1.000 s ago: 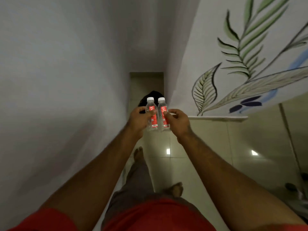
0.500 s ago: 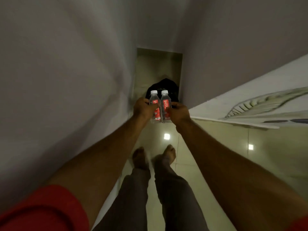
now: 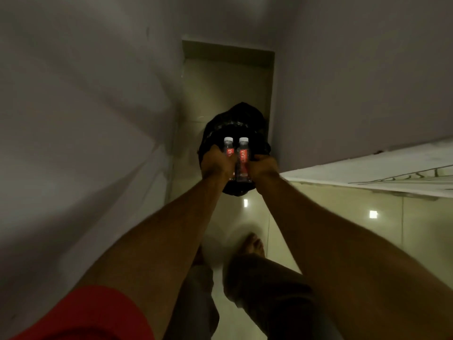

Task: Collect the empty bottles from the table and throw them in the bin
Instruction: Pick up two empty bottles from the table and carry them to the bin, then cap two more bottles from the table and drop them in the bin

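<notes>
I hold two small clear bottles with white caps and red labels upright, side by side, at arm's length. My left hand (image 3: 215,163) grips the left bottle (image 3: 228,149). My right hand (image 3: 264,165) grips the right bottle (image 3: 243,158). Both bottles are in front of and just above a bin lined with a black bag (image 3: 236,121), which stands on the floor at the end of a narrow passage. The bin's lower front is partly hidden by my hands.
A plain wall (image 3: 85,119) runs close on my left and another wall (image 3: 355,82) on my right. A white ledge with a leaf pattern (image 3: 380,168) juts in from the right. Glossy floor tiles (image 3: 343,217) lie below, with my bare feet (image 3: 252,244) near the middle.
I have walked forward down the passage. The bin has come much closer and now sits right behind the bottles. The patterned ledge has slid off to the right.
</notes>
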Available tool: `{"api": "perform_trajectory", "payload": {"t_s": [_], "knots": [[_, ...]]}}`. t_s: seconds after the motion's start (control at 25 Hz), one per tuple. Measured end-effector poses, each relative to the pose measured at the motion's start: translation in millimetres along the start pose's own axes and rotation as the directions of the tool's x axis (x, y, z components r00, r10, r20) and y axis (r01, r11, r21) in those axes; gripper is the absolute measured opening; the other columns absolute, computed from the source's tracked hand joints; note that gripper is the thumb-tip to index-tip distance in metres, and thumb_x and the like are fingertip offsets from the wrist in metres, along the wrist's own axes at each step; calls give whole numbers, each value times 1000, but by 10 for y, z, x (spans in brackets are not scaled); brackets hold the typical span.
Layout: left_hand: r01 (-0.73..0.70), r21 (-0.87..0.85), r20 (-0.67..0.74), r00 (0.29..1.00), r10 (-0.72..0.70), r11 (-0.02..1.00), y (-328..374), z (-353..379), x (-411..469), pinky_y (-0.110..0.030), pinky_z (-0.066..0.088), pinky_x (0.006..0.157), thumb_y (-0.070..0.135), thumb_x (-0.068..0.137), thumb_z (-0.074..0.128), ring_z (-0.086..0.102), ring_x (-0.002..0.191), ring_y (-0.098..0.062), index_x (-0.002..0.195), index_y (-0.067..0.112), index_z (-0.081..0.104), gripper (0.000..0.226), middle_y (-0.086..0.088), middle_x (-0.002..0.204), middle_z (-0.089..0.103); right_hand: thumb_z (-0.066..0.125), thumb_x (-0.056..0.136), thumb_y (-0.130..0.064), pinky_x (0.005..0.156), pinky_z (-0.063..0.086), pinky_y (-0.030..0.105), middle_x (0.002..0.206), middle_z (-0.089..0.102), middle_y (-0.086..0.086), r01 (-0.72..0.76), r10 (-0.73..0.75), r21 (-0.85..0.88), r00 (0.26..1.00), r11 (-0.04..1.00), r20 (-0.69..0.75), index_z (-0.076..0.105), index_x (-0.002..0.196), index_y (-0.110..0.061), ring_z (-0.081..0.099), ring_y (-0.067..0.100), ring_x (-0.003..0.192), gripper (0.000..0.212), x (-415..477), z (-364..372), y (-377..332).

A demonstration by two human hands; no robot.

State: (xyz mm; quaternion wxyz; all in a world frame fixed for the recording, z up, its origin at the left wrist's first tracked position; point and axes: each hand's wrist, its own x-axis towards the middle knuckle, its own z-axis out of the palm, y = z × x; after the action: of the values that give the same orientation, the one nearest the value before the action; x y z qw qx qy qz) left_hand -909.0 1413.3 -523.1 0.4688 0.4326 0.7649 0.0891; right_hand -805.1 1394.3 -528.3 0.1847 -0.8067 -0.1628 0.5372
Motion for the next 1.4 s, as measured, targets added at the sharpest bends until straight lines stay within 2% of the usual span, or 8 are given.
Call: {"api": "perform_trajectory", "payload": {"t_s": [0.2, 0.36, 0.56, 0.84, 1.0, 1.12, 1.24, 1.4], "knots": [[-54, 55, -89, 994, 58, 997, 19, -178, -378, -34, 45, 85, 30, 96, 53, 62, 111, -34, 122, 6, 55, 36, -16, 122, 65, 64, 91, -11, 95, 53, 39, 119, 68, 11, 12, -4, 115, 997, 993, -74, 69, 118, -12, 64, 32, 107, 28, -445, -83, 70], [-78, -28, -30, 997, 78, 997, 273, -681, -1188, -27, 40, 80, 13, 95, 53, 61, 108, -33, 122, 4, 55, 28, -17, 116, 64, 62, 91, -12, 65, 49, 31, 97, 68, 9, -9, 32, 281, 997, 960, -75, 68, 83, -22, 60, 22, 77, 14, -1410, -358, -92], [-149, -39, 53, 987, 151, 988, 822, -1266, -2488, -27, 43, 82, 6, 93, 50, 61, 109, -32, 110, 4, 63, 21, -17, 117, 67, 61, 93, -19, 81, 50, 39, 109, 71, 13, -2, 36, 380, 996, 925, -83, 69, 97, -17, 61, 27, 94, 10, -2853, -1024, -273], [-279, -157, 303, 899, 315, 947, 1908, -1230, -4532, -24, 48, 79, 18, 89, 63, 64, 96, -19, 112, 13, 65, 23, -5, 109, 70, 58, 96, -16, 64, 53, 30, 83, 67, 5, 184, -58, 607, 973, 773, -221, 65, 92, -15, 63, 18, 70, 8, -4682, -2849, -163], [-394, -275, 405, 780, 477, 877, 2550, -637, -5681, -27, 50, 80, 20, 87, 67, 63, 90, -17, 106, 18, 64, 19, 0, 95, 68, 61, 95, -19, 66, 53, 31, 85, 68, 4, 322, -67, 636, 918, 701, -392, 65, 89, -19, 63, 18, 73, 7, -5350, -4176, 377], [-491, -342, 506, 623, 597, 802, 3105, -1, -6587, -26, 46, 72, 15, 88, 66, 58, 78, -13, 108, 19, 58, 21, 1, 84, 62, 60, 96, -22, 64, 51, 29, 84, 67, 1, 427, -13, 638, 836, 641, -548, 64, 89, -22, 62, 15, 71, 8, -5720, -5278, 896], [-554, -388, 591, 464, 660, 737, 3588, 666, -7347, -26, 46, 73, 13, 88, 66, 59, 79, -14, 114, 15, 58, 28, -5, 91, 63, 61, 96, -23, 62, 49, 28, 81, 67, 0, 520, 63, 632, 742, 574, -667, 64, 90, -21, 60, 12, 68, 7, -6017, -6264, 1348], [-624, -424, 668, 273, 692, 656, 4220, 1579, -8097, -28, 49, 81, 15, 88, 67, 63, 90, -15, 108, 15, 64, 19, -4, 98, 67, 61, 95, -21, 59, 48, 27, 82, 67, 2, 613, 177, 606, 614, 507, -769, 66, 89, -20, 61, 15, 71, 8, -6170, -7360, 1834]]}}
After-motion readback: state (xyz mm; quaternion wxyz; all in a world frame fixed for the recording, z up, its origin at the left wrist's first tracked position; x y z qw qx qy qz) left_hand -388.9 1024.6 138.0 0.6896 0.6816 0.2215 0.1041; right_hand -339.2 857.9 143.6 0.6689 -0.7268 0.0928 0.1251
